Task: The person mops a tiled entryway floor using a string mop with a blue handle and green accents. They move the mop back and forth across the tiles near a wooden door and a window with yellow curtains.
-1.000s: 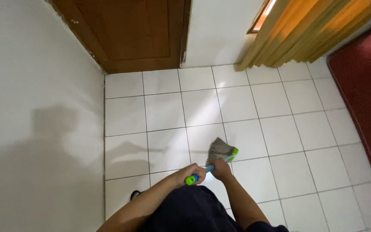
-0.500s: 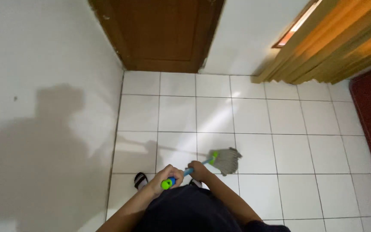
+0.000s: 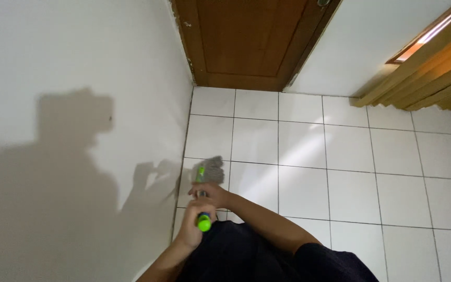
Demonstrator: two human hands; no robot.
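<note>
I see both hands wrapped tight around the mop handle (image 3: 201, 206): my left hand (image 3: 197, 222) has its fingers (image 3: 193, 211) curled fully closed just above the green end cap, and my right hand (image 3: 209, 193) grips the shaft just beyond them. Past the right fingers, the grey mop head (image 3: 213, 169) rests on the white tiled floor (image 3: 298, 151), beside the wall (image 3: 79, 78).

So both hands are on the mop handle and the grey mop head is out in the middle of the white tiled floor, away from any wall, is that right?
Not quite. Both hands, left and right, do hold the mop handle, but the head view shows the grey mop head on the white tiled floor close beside the white wall on the left, not out in the middle.
</note>
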